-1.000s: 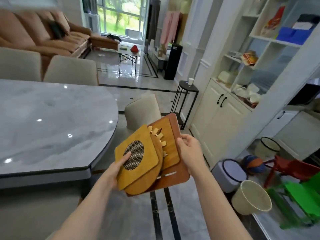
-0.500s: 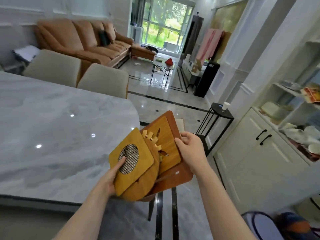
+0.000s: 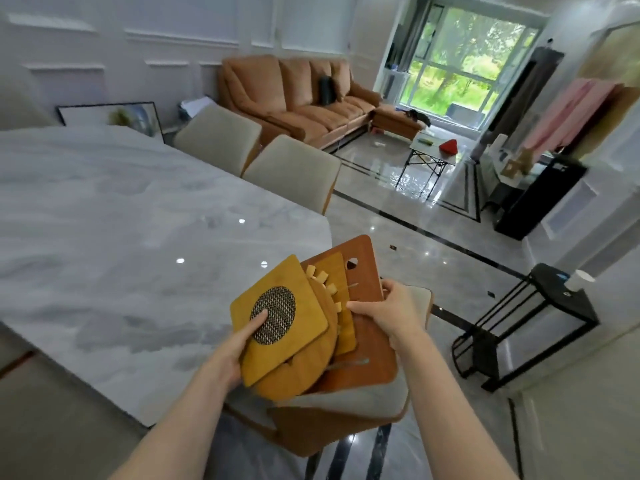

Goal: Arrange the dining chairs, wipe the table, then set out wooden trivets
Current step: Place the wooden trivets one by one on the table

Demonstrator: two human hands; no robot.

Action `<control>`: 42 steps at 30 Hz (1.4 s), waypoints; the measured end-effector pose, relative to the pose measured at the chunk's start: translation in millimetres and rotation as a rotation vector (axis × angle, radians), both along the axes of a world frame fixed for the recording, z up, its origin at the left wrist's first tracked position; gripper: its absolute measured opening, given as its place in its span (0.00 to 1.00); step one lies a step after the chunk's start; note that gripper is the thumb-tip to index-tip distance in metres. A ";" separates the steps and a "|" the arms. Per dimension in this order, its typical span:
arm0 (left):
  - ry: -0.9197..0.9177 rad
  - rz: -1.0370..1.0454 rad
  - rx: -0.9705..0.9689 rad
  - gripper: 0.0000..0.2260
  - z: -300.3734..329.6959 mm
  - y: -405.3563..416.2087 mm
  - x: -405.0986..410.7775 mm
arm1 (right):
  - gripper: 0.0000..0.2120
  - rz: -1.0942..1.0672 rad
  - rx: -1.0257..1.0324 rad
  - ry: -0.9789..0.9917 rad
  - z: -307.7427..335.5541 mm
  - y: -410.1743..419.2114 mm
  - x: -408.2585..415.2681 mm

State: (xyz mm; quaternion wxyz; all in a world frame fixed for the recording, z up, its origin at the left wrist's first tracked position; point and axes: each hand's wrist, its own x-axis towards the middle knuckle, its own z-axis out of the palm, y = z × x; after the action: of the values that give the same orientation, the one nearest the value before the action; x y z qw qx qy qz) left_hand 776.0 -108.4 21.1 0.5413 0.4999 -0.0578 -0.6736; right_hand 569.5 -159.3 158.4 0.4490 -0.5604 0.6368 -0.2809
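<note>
Head view: four fanned trivets [image 3: 313,327], two hands [image 3: 227,355], three chairs [image 3: 294,171].

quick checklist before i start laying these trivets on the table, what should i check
1. Stack secure: ok. The left hand grips the trivets from the near side, thumb on the mesh circle of the top square one, and the right hand pinches the far side.
2. Trivets fanned enough to peel one off: ok. Four separate edges show.
3. Table surface free where a trivet would go: ok. The marble near the stack is bare.
4. Table dry after wiping: cannot tell. Only light reflections show.
5. Chair under the stack out of the way: not ok. Its back sits right below the hands.
6. Far chairs tucked in: ok.
</note>
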 end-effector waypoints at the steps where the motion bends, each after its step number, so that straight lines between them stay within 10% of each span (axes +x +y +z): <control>1: -0.004 0.020 0.009 0.21 -0.4 -1.5 1.3 | 0.24 0.030 -0.058 0.065 -2.1 -6.2 4.3; 8: 0.003 0.115 0.025 0.21 -11.5 -18.4 28.8 | 0.33 0.229 -0.208 0.504 -7.7 -52.7 58.6; 18: -0.007 0.286 0.024 0.32 -25.8 -50.9 98.4 | 0.17 0.265 -0.131 0.129 -30.1 -122.4 95.0; 23: 0.005 0.257 0.069 0.20 -29.6 -55.3 108.9 | 0.21 0.289 0.008 -0.006 -39.3 -150.7 99.1; 42: -0.117 0.573 0.117 0.20 -38.6 -107.3 70.7 | 0.15 0.611 0.373 -0.084 -121.5 -304.9 89.1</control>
State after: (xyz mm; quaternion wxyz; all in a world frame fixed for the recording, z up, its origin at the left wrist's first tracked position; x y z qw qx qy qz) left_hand 846.7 -215.7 -17.5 0.6755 0.5643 0.0935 -0.4654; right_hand 658.6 -464.2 36.9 0.6326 -0.6214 0.4609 -0.0355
